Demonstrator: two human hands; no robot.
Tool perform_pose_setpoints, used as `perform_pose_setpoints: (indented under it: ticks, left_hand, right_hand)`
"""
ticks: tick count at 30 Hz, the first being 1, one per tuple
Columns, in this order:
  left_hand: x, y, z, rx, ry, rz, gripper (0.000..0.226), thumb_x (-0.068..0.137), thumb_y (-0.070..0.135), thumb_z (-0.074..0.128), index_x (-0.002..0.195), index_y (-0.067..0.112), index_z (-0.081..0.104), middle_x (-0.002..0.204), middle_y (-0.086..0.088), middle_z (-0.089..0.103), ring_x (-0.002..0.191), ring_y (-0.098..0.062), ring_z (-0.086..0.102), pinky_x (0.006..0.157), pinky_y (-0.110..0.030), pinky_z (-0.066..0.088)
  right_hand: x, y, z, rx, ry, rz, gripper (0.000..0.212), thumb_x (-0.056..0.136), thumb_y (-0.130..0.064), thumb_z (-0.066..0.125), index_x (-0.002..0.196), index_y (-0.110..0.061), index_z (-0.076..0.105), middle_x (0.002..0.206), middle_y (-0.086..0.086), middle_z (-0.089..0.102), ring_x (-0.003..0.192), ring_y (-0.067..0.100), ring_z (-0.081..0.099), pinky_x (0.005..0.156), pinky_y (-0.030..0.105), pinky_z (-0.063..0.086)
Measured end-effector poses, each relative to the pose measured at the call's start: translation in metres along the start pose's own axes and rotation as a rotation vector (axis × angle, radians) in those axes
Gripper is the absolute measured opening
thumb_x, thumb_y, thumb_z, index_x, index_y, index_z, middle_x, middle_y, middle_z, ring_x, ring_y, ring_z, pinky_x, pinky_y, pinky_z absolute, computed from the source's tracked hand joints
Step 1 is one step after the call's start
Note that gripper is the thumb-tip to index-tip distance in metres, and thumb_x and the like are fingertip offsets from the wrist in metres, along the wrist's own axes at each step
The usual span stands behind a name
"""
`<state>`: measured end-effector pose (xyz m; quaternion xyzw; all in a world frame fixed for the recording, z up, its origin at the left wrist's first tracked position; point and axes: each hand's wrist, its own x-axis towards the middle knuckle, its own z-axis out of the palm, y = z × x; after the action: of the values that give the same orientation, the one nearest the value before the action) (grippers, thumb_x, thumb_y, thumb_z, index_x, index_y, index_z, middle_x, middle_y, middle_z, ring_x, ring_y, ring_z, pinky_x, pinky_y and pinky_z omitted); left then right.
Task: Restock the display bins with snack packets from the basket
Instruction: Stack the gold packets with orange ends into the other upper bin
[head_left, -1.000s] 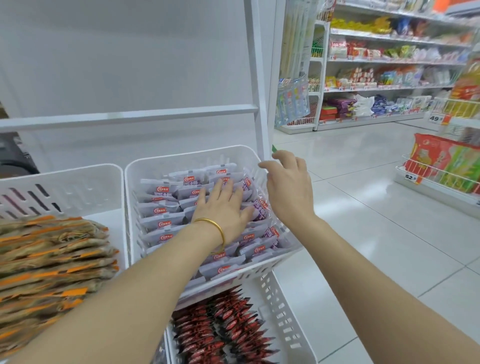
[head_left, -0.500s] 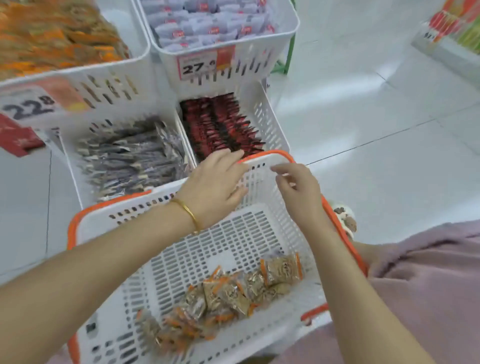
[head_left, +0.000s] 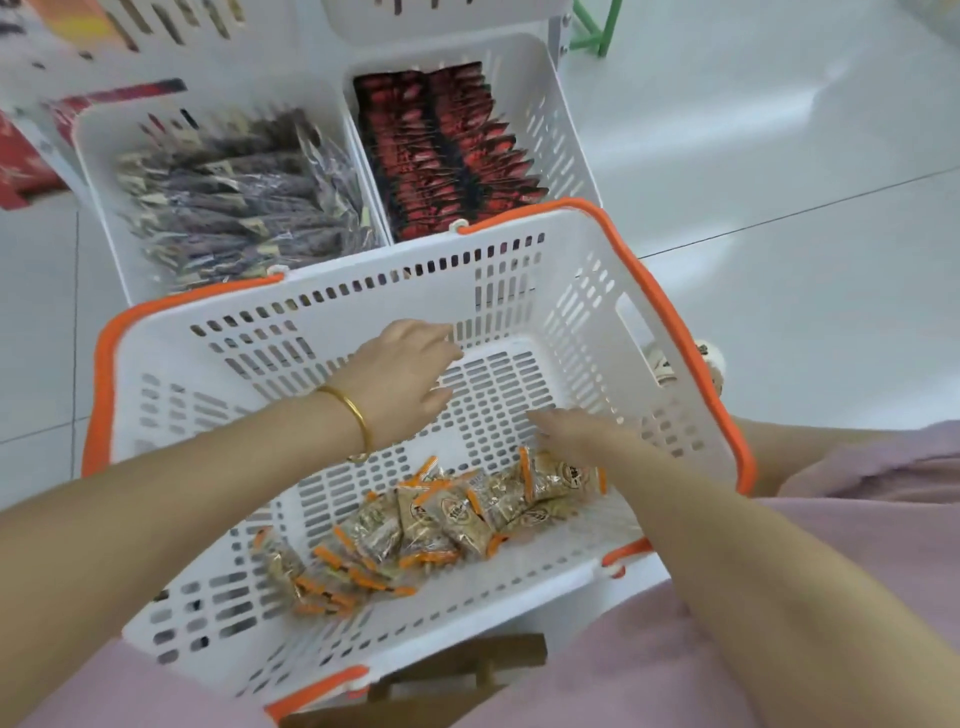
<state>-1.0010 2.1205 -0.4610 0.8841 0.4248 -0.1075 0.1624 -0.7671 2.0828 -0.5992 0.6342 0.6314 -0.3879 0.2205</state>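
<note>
Both hands have dropped from the basket (head_left: 670, 332) rim to its inside; left hand (head_left: 400, 382) loosely spread, empty, right hand (head_left: 576, 428) flat, fingers together, empty, just above orange-edged snack packets (head_left: 447, 514) on the basket floor; next grab likely, bins (head_left: 566, 130) await

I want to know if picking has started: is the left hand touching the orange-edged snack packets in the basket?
Apart. The head view shows the left hand open above the bare basket floor, with white grid visible between it and the packets.
</note>
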Motion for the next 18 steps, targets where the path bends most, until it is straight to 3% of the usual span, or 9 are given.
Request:
perform_pose_setpoints:
  ticks: [2, 4, 6, 7, 8, 9, 12, 14, 18]
  left_hand:
    - [0.001, -0.001, 0.004, -0.014, -0.013, -0.012, 0.046, 0.099, 0.033, 0.037, 0.144, 0.021, 0.030, 0.156, 0.000, 0.016, 0.142, -0.020, 0.010, 0.115, -0.034, 0.015]
    - [0.001, -0.002, 0.007, -0.024, -0.034, -0.016, 0.046, 0.099, 0.033, 0.037, 0.143, 0.022, 0.030, 0.156, 0.000, 0.015, 0.142, -0.020, 0.010, 0.115, -0.034, 0.014]
    - [0.003, -0.003, 0.010, -0.032, -0.048, -0.020, 0.046, 0.099, 0.033, 0.037, 0.144, 0.022, 0.030, 0.156, 0.000, 0.015, 0.143, -0.020, 0.010, 0.115, -0.033, 0.012]
    - [0.003, -0.003, 0.011, -0.038, -0.052, -0.023, 0.046, 0.100, 0.032, 0.037, 0.144, 0.021, 0.030, 0.156, 0.000, 0.016, 0.143, -0.020, 0.010, 0.115, -0.032, 0.011]
    - [0.003, -0.002, 0.011, -0.041, -0.054, -0.024, 0.046, 0.100, 0.032, 0.037, 0.144, 0.021, 0.030, 0.156, -0.001, 0.016, 0.143, -0.020, 0.010, 0.115, -0.031, 0.011]
    - [0.003, -0.002, 0.011, -0.045, -0.053, -0.024, 0.046, 0.100, 0.032, 0.037, 0.144, 0.021, 0.030, 0.156, 0.000, 0.015, 0.143, -0.019, 0.009, 0.115, -0.031, 0.010]
    - [0.003, 0.000, 0.009, -0.064, -0.061, -0.030, 0.047, 0.100, 0.031, 0.037, 0.145, 0.021, 0.029, 0.156, 0.000, 0.015, 0.142, -0.018, 0.008, 0.114, -0.029, 0.010]
    - [0.003, -0.001, 0.008, -0.077, -0.065, -0.034, 0.047, 0.100, 0.030, 0.038, 0.145, 0.021, 0.029, 0.156, 0.000, 0.015, 0.142, -0.019, 0.008, 0.114, -0.028, 0.010]
    - [0.003, -0.004, 0.003, -0.167, -0.058, -0.073, 0.049, 0.099, 0.028, 0.041, 0.145, 0.020, 0.027, 0.155, 0.001, 0.019, 0.141, -0.020, 0.011, 0.113, -0.031, 0.014]
  right_hand:
    - [0.008, 0.003, 0.007, -0.031, -0.023, 0.033, 0.050, 0.100, -0.008, 0.026, 0.148, -0.020, 0.023, 0.153, 0.008, 0.029, 0.132, 0.030, 0.037, 0.104, 0.045, 0.038]
    - [0.017, 0.003, 0.007, -0.043, 0.037, 0.025, 0.050, 0.094, 0.002, 0.034, 0.142, -0.012, 0.035, 0.143, 0.011, 0.039, 0.112, 0.027, 0.050, 0.089, 0.037, 0.046]
    - [0.026, 0.001, 0.005, 0.002, 0.088, 0.044, 0.036, 0.090, 0.003, 0.042, 0.124, 0.000, 0.053, 0.122, 0.018, 0.054, 0.082, 0.021, 0.056, 0.069, 0.029, 0.048]
    - [0.027, -0.001, 0.004, 0.057, 0.106, 0.055, 0.027, 0.090, 0.003, 0.043, 0.110, 0.006, 0.061, 0.099, 0.023, 0.056, 0.064, 0.018, 0.049, 0.057, 0.026, 0.043]
    - [0.025, -0.004, 0.002, 0.116, 0.126, 0.042, 0.021, 0.090, 0.001, 0.045, 0.091, 0.008, 0.065, 0.089, 0.030, 0.055, 0.054, 0.017, 0.041, 0.051, 0.025, 0.037]
    - [0.022, -0.006, -0.001, 0.120, 0.139, 0.016, 0.025, 0.091, -0.002, 0.047, 0.075, 0.005, 0.064, 0.078, 0.027, 0.054, 0.053, 0.019, 0.041, 0.051, 0.027, 0.037]
    - [0.009, -0.009, -0.012, 0.140, 0.247, -0.113, 0.041, 0.092, -0.006, 0.049, 0.051, -0.007, 0.045, 0.055, 0.012, 0.044, 0.052, 0.021, 0.041, 0.052, 0.025, 0.035]
    - [0.000, -0.016, -0.025, 0.248, 0.385, -0.208, 0.047, 0.092, -0.005, 0.050, 0.050, -0.011, 0.028, 0.050, 0.007, 0.029, 0.046, 0.016, 0.027, 0.046, 0.020, 0.023]
    - [-0.023, -0.033, -0.056, 0.538, 0.531, -0.288, 0.046, 0.091, -0.008, 0.054, 0.051, -0.009, 0.031, 0.051, 0.010, 0.027, 0.046, 0.020, 0.025, 0.051, 0.024, 0.026]
